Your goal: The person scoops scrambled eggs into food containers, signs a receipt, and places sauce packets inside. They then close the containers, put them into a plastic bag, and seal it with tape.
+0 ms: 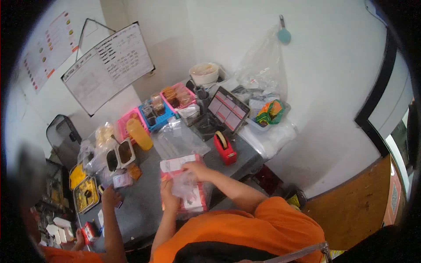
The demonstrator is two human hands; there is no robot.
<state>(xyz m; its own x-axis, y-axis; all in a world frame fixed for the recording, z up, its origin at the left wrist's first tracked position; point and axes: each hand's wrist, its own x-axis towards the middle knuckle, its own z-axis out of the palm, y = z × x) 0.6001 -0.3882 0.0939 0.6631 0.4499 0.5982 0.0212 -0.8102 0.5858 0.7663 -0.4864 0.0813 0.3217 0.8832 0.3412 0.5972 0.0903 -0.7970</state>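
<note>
A stack of red-and-white printed packaging (195, 203) lies on the grey table at its near edge, with clear plastic around it. Over it is a crumpled clear plastic bag (184, 184). My left hand (170, 196) has its fingers closed on the bag's left side. At the upper right of the bag, my right hand (197, 170) pinches the plastic. The fingertips are partly hidden, so the exact grip is hard to see. A red tape dispenser (225, 149) stands beyond my right hand.
Flat clear bags (180, 138) lie behind the packaging. A tablet (228, 109), pink and blue baskets (155, 115), a yellow bottle (139, 135) and sauce containers (119, 157) line the back. At left, a co-worker's hand (109, 197) is near a metal tray (87, 195).
</note>
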